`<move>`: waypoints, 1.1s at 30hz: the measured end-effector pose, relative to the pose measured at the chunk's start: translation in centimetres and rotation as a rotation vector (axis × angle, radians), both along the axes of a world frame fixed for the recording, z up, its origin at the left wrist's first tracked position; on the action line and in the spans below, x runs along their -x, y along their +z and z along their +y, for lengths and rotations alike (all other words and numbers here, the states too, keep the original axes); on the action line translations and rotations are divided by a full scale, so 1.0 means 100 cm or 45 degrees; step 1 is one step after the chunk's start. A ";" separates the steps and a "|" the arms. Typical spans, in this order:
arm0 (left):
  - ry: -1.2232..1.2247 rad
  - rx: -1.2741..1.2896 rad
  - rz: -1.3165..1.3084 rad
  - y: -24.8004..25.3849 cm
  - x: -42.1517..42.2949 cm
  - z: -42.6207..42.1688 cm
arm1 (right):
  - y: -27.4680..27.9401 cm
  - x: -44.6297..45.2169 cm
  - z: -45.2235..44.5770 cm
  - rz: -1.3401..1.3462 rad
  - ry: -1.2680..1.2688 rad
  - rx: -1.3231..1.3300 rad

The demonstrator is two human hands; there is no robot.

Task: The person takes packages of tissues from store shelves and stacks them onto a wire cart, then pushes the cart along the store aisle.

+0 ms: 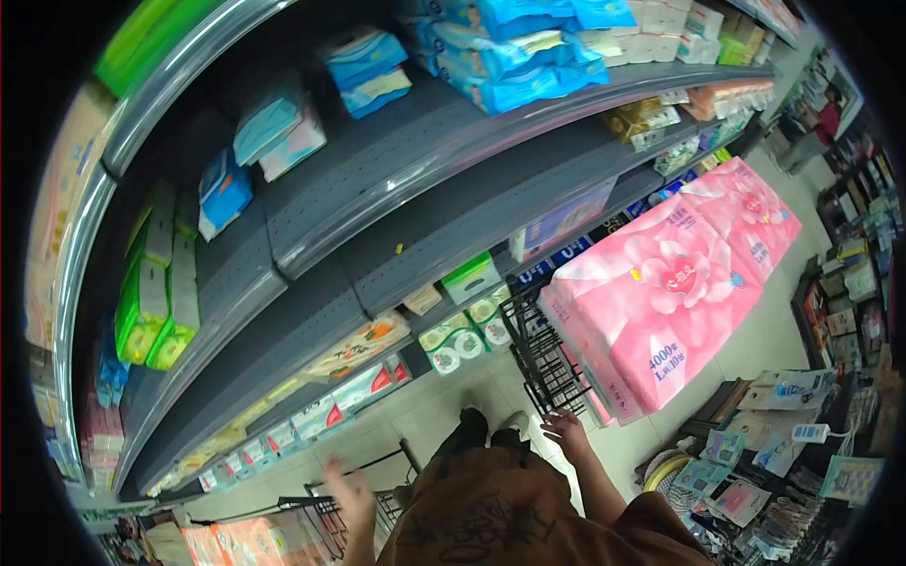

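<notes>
Low in the view, left of the brown shirt, my left hand (pixel 351 491) is raised above a black wire rack (pixel 377 467); it is smeared by motion. My right hand (pixel 564 432) is beside the lower edge of a black wire basket (pixel 547 358), its fingers apart and nothing held in them. Large pink tissue packs (pixel 675 292) with a flower print rest at that basket, above and right of my right hand. Whether my right hand touches the basket, I cannot tell.
Grey shelves (pixel 377 198) curve across the left and top, bearing blue wipe packs (pixel 510 57) and green packs (pixel 156 302). Orange packs (pixel 245 542) lie at the bottom left. Hanging goods (pixel 783 415) line the right side. A person (pixel 819 127) is far off at upper right.
</notes>
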State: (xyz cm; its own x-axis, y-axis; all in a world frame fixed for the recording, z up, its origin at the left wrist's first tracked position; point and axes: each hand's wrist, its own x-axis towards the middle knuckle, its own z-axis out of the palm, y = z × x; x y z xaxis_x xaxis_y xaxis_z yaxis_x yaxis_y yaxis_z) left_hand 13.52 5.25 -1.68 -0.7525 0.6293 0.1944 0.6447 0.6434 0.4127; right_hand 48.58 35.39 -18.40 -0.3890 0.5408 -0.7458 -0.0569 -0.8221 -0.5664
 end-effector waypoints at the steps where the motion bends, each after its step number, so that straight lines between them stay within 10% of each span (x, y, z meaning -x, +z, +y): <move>1: -0.219 -0.009 -0.190 0.000 0.006 0.047 | 0.020 0.002 0.003 0.098 -0.021 -0.004; 7: -0.828 -0.275 -0.990 -0.056 0.020 0.302 | 0.090 0.023 0.005 0.299 -0.120 -0.195; 9: -1.145 -0.387 -0.557 -0.056 0.019 0.373 | 0.103 0.042 0.010 -0.049 -0.137 -0.256; 16: -1.008 -0.377 -1.610 -0.101 -0.019 0.459 | 0.075 0.098 0.032 -0.389 -0.818 -0.180; 33: -1.292 -0.286 -1.159 -0.117 -0.038 0.517 | 0.041 0.098 0.089 -0.503 -1.045 -0.149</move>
State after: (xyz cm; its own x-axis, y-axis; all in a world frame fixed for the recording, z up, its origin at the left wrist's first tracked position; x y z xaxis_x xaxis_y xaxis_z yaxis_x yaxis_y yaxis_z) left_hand 17.28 56.93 -13.37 0.0967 0.9938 0.0553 0.2366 -0.0769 0.9685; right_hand 38.78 44.30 -14.28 0.4221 0.6151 -0.6659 -0.3823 -0.5453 -0.7460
